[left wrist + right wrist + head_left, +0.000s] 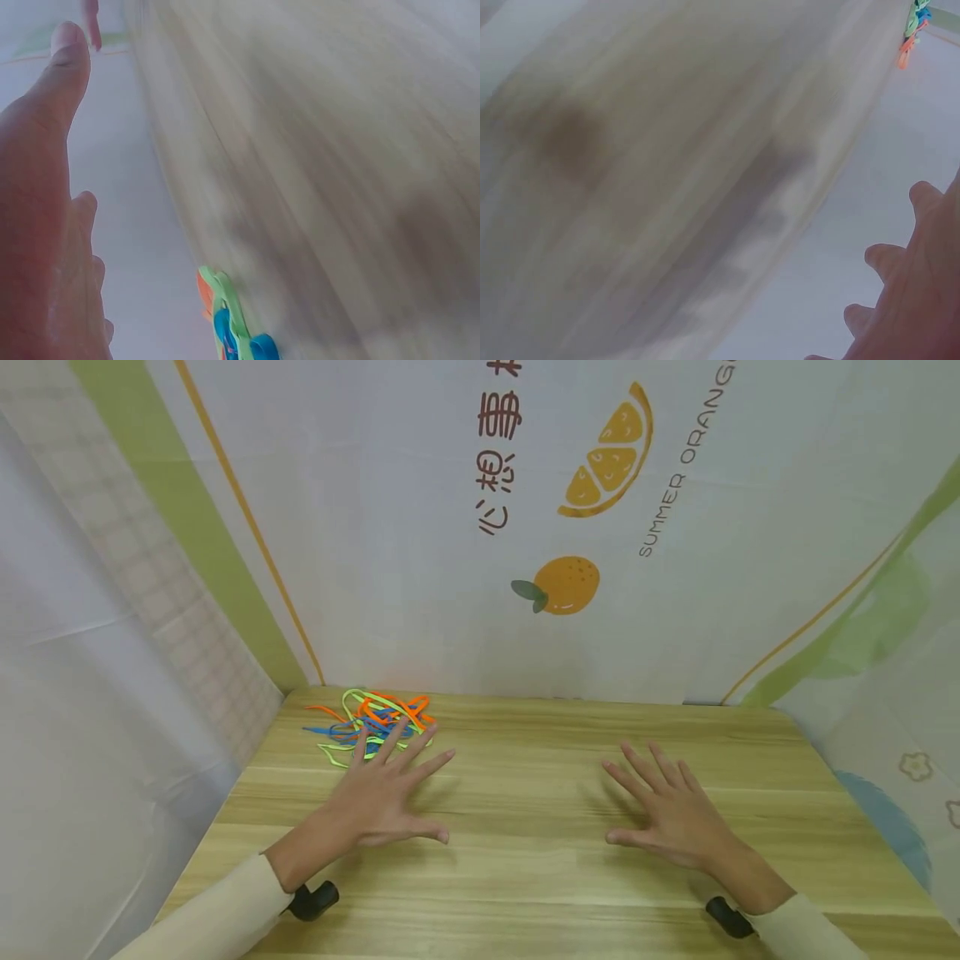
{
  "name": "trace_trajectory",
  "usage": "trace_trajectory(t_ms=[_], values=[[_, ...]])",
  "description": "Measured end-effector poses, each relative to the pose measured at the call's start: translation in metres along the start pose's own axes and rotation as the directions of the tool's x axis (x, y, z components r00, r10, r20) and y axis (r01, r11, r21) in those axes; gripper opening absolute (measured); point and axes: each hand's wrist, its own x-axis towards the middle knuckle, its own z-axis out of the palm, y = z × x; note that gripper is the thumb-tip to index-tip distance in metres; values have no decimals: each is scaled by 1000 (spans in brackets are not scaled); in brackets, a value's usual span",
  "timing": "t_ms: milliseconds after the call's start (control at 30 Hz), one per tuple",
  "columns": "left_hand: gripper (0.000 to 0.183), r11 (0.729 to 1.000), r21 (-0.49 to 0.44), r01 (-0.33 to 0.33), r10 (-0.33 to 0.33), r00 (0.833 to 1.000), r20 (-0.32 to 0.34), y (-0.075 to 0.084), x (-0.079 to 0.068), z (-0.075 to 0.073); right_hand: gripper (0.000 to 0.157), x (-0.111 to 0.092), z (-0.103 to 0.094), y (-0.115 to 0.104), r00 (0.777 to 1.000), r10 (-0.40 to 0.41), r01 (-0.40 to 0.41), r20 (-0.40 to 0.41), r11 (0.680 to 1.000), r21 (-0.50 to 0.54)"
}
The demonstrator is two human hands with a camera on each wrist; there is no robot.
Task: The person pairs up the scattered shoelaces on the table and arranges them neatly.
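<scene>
A tangled pile of flat laces (382, 714) in neon yellow-green, orange and blue lies at the back left of the wooden table (525, 893). My left hand (378, 797) is spread over the table just in front of the pile, its fingertips overlapping the laces in the head view. Nothing is in its grasp. On the right side, my right hand (671, 814) is likewise spread, palm down and holding nothing, with its shadow on the wood. The left wrist view shows part of the laces (234, 322) low in the frame, beyond the fingers.
A white curtain (420, 568) printed with oranges and lettering hangs right behind the table's back edge. More fabric (97, 693) hangs along the left side, and a printed sheet (900, 727) borders the right. Black wrist mounts (313, 900) stick out below both wrists.
</scene>
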Motion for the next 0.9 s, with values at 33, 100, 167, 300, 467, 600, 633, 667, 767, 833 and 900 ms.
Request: trace_trajectory(t_ms=[33, 100, 167, 300, 467, 600, 633, 667, 767, 833, 900], values=[[104, 1000, -2, 4, -4, 1000, -2, -1, -1, 0, 98, -2, 0, 2, 1000, 5, -5, 1, 1000, -4], [103, 1000, -3, 9, -9, 1000, -2, -4, -3, 1, 98, -6, -1, 5, 1000, 14, -14, 1, 1000, -3], [103, 1000, -3, 12, -12, 1000, -4, -6, -6, 1, 99, -9, -1, 9, 1000, 25, -25, 2, 1000, 0], [104, 1000, 22, 9, -9, 1000, -17, -11, -9, 2, 102, -14, 0, 17, 999, 48, -48, 7, 999, 2], [106, 1000, 8, 19, -19, 1000, -17, -17, -14, 3, 98, -19, 1, 25, 997, 76, -77, 19, 997, 30], [106, 999, -20, 39, -39, 999, -11, -20, -18, 4, 96, -22, 1, 31, 994, 110, -111, 29, 993, 42], [106, 999, -19, 46, -46, 999, -9, -21, -18, 4, 96, -24, 1, 33, 993, 116, -117, 28, 992, 43], [105, 998, -20, 52, -52, 999, -8, -22, -19, 3, 97, -25, 2, 34, 993, 119, -120, 26, 992, 41], [105, 998, -13, 68, -68, 998, -3, -25, -21, 3, 98, -28, 2, 39, 993, 119, -119, 18, 992, 34], [105, 997, -12, 76, -76, 997, 3, -28, -21, 3, 98, -30, 2, 42, 993, 116, -117, 9, 992, 40], [106, 997, -12, 82, -82, 997, 7, -31, -21, 3, 97, -31, 2, 45, 993, 121, -122, 13, 991, 50]])
